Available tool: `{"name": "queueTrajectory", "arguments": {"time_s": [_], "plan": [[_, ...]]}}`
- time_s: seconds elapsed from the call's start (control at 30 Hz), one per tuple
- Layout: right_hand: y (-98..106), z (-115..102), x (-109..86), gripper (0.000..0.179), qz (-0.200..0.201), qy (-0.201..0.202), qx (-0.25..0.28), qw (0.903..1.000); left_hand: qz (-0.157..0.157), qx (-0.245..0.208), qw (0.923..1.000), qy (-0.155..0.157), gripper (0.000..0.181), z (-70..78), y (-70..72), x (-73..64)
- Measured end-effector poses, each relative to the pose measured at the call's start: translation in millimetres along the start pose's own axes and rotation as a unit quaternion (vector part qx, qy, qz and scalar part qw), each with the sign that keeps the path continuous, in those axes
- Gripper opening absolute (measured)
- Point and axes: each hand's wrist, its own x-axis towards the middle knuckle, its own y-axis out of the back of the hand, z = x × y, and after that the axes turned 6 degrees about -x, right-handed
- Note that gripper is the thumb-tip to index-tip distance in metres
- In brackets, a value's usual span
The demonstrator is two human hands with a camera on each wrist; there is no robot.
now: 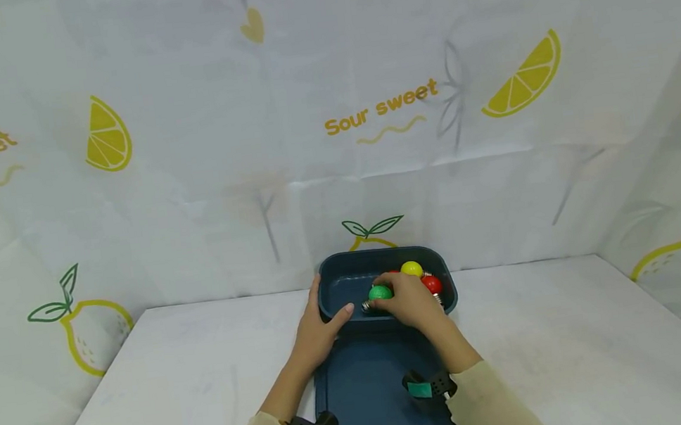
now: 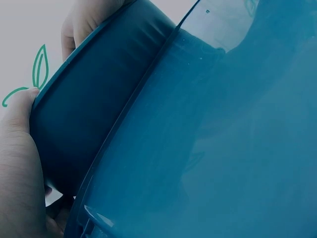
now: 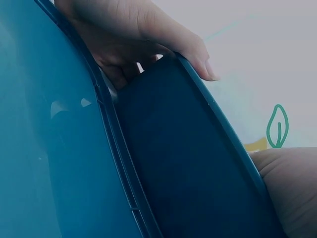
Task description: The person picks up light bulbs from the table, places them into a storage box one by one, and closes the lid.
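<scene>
A deep dark blue bin (image 1: 347, 265) stands at the back of the table, holding several small coloured light bulbs. My left hand (image 1: 316, 334) grips its left end, thumb over the near rim and fingers along the outer side. Inside the bin, my right hand (image 1: 413, 298) pinches a green bulb (image 1: 379, 293) whose metal screw base points left. A yellow bulb (image 1: 411, 269) and a red bulb (image 1: 431, 284) lie to the right of that hand. In both wrist views the bin's outer wall (image 2: 94, 104) hides the bulbs.
A shallow dark blue tray (image 1: 381, 385) lies in front of the bin, below both wrists. The white table (image 1: 222, 390) extends to either side. Behind it hangs a white curtain (image 1: 204, 243) printed with lemons.
</scene>
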Motion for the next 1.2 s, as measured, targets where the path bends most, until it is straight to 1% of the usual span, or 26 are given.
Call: {"name": "queueTrajectory", "arguments": {"time_s": [0.33, 0.7, 1.0, 1.1, 1.2], "plan": [[1, -3, -0.1, 0.039, -0.003, -0.015, -0.005, 0.9999, -0.001, 0.001, 1.0000, -0.005, 0.093, 0.3, 0.4, 0.0], [2, -1, -0.1, 0.037, 0.002, -0.006, -0.001, 1.0000, -0.001, 0.000, 1.0000, 0.000, 0.095, 0.0, -0.2, 0.2], [2, 1, -0.2, 0.034, 0.031, 0.007, 0.026, 0.9992, 0.001, 0.001, 1.0000, 0.002, 0.095, -1.0, -0.6, 0.9], [5, 1, -0.9, 0.035, 0.054, 0.021, 0.030, 0.9979, 0.000, 0.004, 1.0000, 0.001, 0.094, -1.7, -1.0, 1.3], [12, 0, -2.2, 0.036, 0.088, 0.037, 0.041, 0.9946, 0.000, 0.002, 1.0000, 0.002, 0.094, -2.2, -0.8, 1.6]]}}
